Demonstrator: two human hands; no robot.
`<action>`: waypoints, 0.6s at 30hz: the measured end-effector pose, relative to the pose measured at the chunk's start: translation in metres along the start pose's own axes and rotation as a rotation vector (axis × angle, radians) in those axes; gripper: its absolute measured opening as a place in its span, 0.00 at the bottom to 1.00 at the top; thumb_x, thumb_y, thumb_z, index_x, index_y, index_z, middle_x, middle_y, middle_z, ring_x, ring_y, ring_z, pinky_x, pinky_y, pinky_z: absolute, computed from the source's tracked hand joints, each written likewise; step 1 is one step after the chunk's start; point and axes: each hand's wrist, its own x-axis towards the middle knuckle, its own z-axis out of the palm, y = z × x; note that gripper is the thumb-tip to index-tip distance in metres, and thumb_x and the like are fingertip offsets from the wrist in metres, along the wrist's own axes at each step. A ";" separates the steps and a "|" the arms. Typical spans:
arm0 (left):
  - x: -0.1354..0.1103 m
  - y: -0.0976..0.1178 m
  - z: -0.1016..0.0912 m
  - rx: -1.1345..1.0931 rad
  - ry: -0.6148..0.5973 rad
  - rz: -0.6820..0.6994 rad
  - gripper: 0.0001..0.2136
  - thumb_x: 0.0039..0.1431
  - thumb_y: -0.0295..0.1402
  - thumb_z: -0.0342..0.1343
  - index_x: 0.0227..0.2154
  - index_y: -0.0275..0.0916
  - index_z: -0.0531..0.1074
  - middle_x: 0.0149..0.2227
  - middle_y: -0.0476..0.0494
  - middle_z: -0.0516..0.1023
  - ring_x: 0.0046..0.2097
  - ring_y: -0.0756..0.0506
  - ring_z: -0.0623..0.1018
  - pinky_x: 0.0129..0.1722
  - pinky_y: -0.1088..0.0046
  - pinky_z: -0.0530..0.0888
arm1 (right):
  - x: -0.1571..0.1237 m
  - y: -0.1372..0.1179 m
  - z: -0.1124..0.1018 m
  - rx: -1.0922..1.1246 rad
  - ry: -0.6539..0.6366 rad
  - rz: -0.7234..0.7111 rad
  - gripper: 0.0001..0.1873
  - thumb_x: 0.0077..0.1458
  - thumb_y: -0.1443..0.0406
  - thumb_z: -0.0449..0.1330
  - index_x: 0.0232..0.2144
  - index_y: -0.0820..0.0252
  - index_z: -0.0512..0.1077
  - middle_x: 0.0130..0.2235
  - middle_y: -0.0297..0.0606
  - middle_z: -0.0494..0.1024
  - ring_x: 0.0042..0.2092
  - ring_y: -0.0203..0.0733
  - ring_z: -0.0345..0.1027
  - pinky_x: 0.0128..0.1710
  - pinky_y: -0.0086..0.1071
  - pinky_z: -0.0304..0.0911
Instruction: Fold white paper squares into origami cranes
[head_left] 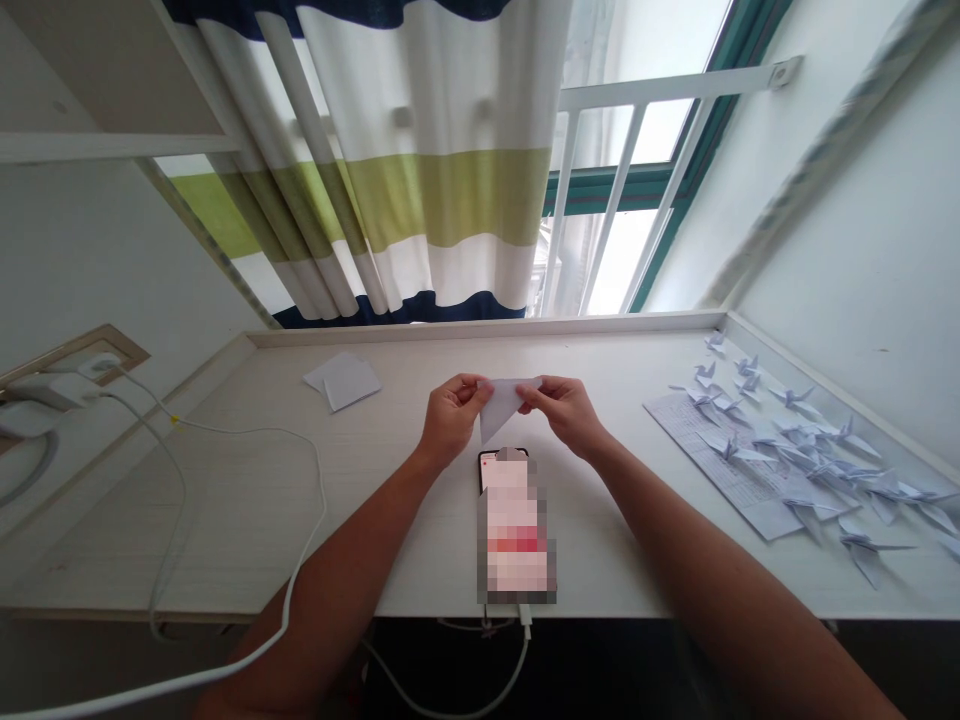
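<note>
A white paper folded into a downward-pointing triangle [500,405] is held above the desk between both hands. My left hand [448,415] pinches its left top corner with fingers closed. My right hand [568,409] pinches the right top corner the same way. Just below the paper a phone [516,525] lies flat on the white desk [262,500], near the front edge, with a cable plugged into its near end.
A small stack of white paper squares [343,381] lies at the back left. Several folded paper cranes [810,450] sit on a printed sheet [720,465] at the right. A white charger cable [225,440] loops from a wall socket [75,362] across the left.
</note>
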 end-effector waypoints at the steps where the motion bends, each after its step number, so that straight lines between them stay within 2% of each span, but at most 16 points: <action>1: 0.000 0.000 0.000 0.004 0.013 0.013 0.17 0.51 0.44 0.69 0.36 0.37 0.75 0.30 0.46 0.82 0.34 0.47 0.80 0.35 0.73 0.75 | 0.000 0.000 0.000 0.009 -0.012 0.003 0.22 0.52 0.47 0.67 0.26 0.61 0.79 0.26 0.39 0.79 0.31 0.41 0.71 0.36 0.37 0.68; 6: 0.000 0.008 -0.003 0.049 0.010 0.082 0.18 0.53 0.44 0.67 0.42 0.39 0.74 0.24 0.51 0.78 0.26 0.50 0.75 0.26 0.77 0.69 | 0.001 -0.001 0.000 0.097 0.005 -0.005 0.21 0.50 0.48 0.69 0.34 0.60 0.79 0.29 0.39 0.81 0.32 0.42 0.73 0.39 0.40 0.71; 9: -0.001 0.010 -0.004 0.066 0.004 0.079 0.22 0.53 0.45 0.67 0.46 0.38 0.76 0.27 0.48 0.80 0.30 0.48 0.78 0.30 0.75 0.72 | 0.001 -0.001 0.000 0.119 -0.003 -0.004 0.22 0.49 0.50 0.71 0.40 0.59 0.78 0.32 0.38 0.82 0.33 0.42 0.75 0.41 0.41 0.72; 13: 0.000 0.008 -0.005 0.084 -0.010 0.019 0.23 0.52 0.45 0.68 0.46 0.36 0.77 0.32 0.43 0.83 0.36 0.44 0.82 0.37 0.70 0.76 | 0.000 -0.003 0.000 0.116 0.008 -0.006 0.22 0.49 0.51 0.71 0.41 0.59 0.77 0.31 0.38 0.81 0.32 0.41 0.74 0.41 0.42 0.72; 18: 0.001 0.009 -0.007 0.132 -0.060 0.025 0.24 0.53 0.44 0.67 0.50 0.38 0.75 0.29 0.47 0.82 0.33 0.46 0.80 0.34 0.72 0.75 | -0.002 -0.006 -0.001 0.065 0.008 -0.051 0.25 0.52 0.51 0.69 0.49 0.56 0.74 0.27 0.33 0.78 0.32 0.42 0.74 0.40 0.42 0.73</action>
